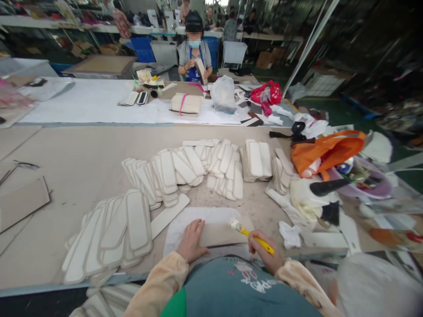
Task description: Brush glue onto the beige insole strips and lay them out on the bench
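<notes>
A flat beige panel (218, 234) lies on a sheet of white paper (173, 229) at the near edge of the table. My left hand (192, 242) rests on the panel's left end, fingers stretched out and holding nothing. In my right hand (266, 253) is a yellow-handled brush (246, 231), gripped round the handle. White, clumped bristles point left, over or just above the panel's right part; whether they touch it I cannot tell. Left of the paper lies a long pale strip (170, 215).
Fanned stacks of pale rounded panels (137, 224) spread left and ahead, with a neater stack (256, 158) beyond. To the right are a wrapped container with a black cone (330, 187), an orange bag (327, 152) and a purple basin (373, 187). A masked co-worker (194, 57) handles a piece opposite.
</notes>
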`<action>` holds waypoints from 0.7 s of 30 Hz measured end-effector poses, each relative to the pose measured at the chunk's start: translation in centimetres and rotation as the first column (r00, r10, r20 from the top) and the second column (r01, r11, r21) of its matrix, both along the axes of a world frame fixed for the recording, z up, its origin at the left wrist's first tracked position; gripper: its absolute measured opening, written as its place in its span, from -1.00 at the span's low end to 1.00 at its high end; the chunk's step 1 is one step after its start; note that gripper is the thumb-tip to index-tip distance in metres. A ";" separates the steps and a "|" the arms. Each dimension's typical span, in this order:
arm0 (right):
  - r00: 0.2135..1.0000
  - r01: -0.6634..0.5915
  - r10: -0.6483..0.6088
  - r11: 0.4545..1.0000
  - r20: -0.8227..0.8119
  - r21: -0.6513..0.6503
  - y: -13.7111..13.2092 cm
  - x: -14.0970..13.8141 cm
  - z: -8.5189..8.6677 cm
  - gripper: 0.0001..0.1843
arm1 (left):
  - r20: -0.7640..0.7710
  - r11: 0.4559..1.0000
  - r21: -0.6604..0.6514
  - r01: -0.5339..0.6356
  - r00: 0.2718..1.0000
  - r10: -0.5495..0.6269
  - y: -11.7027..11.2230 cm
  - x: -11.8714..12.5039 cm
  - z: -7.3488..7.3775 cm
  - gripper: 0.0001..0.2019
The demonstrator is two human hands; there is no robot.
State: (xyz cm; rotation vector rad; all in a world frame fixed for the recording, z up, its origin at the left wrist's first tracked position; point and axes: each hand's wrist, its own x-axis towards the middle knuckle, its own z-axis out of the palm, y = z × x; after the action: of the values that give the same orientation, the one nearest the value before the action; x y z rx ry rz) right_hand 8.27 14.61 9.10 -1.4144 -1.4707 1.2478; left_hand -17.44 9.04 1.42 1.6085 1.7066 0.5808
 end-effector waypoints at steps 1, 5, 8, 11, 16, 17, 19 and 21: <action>0.999 -0.039 0.039 0.999 -0.002 0.001 0.0 0.2 0.0 -0.62 | -0.011 1.000 -0.008 0.012 1.000 -0.013 0.1 0.1 0.1 -0.02; 0.969 -0.249 0.248 0.968 -0.021 -0.043 0.1 1.2 0.0 -0.68 | -0.079 0.996 -0.036 0.075 0.994 -0.078 0.4 0.3 0.0 -0.15; 0.911 -0.413 0.411 0.907 -0.047 -0.085 0.4 1.5 -0.3 -0.69 | -0.096 0.993 -0.042 0.109 0.989 -0.112 0.2 0.4 -0.5 -0.15; 0.865 -0.501 0.495 0.859 -0.078 -0.107 0.5 0.8 -0.7 -0.69 | -0.084 0.994 -0.034 0.107 0.990 -0.110 -0.2 0.1 -1.1 -0.04; 0.838 -0.543 0.526 0.829 -0.145 -0.132 0.6 -1.5 -1.3 -0.73 | -0.044 0.998 0.025 0.054 0.998 -0.053 -0.9 -0.7 -1.8 0.02; 0.836 -0.546 0.525 0.827 -0.160 -0.136 0.5 -2.0 -1.5 -0.73 | -0.044 0.998 0.033 0.058 0.997 -0.056 -1.0 -0.9 -1.9 -0.01; 0.827 -0.557 0.533 0.818 -0.178 -0.143 0.5 -2.9 -1.8 -0.74 | -0.048 0.996 0.047 0.070 0.997 -0.068 -1.1 -1.1 -2.0 -0.06; 0.816 -0.574 0.548 0.806 -0.182 -0.147 0.4 -3.7 -2.2 -0.75 | -0.052 0.995 0.058 0.075 0.996 -0.072 -1.1 -1.2 -2.1 -0.11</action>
State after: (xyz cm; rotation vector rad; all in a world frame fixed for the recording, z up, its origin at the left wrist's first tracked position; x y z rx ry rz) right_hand 4.57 14.99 6.88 -1.0037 -1.7839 1.8598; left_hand -18.64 7.89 -0.71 1.7335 1.6721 0.5651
